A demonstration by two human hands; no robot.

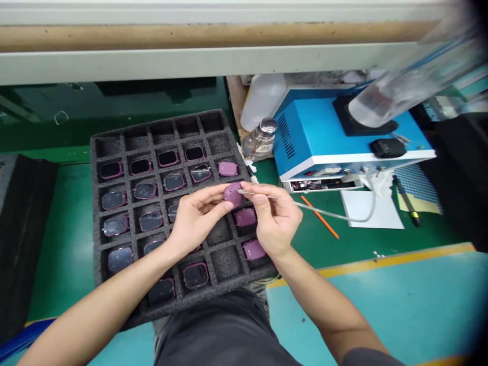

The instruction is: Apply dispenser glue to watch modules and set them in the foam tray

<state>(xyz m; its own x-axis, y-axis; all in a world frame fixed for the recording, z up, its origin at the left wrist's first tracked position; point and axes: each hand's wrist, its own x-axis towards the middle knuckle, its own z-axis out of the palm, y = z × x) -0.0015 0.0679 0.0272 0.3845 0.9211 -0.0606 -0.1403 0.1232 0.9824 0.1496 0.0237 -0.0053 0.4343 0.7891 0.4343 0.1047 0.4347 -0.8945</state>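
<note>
Over a dark foam tray (227, 262) with square compartments, my left hand (200, 213) pinches a small purple case (232, 194) between thumb and fingers. My right hand (276, 216) is closed on a thin tube (267, 195) with a needle-like tip, which meets the right side of the purple case. Watch-like pieces with purple frames and dark screens (195, 275) lie in many compartments. Several purple pieces (253, 249) lie face down in the right column. Some compartments at the back of the tray hold nothing.
Right of the tray stands a blue machine (324, 127), with a glass bottle (260, 140) and a white plastic bottle (263, 101) beside it. An orange stick (320, 217), white paper (371, 209) and a black pen (407, 201) lie nearby. Black foam (19, 244) stands at left.
</note>
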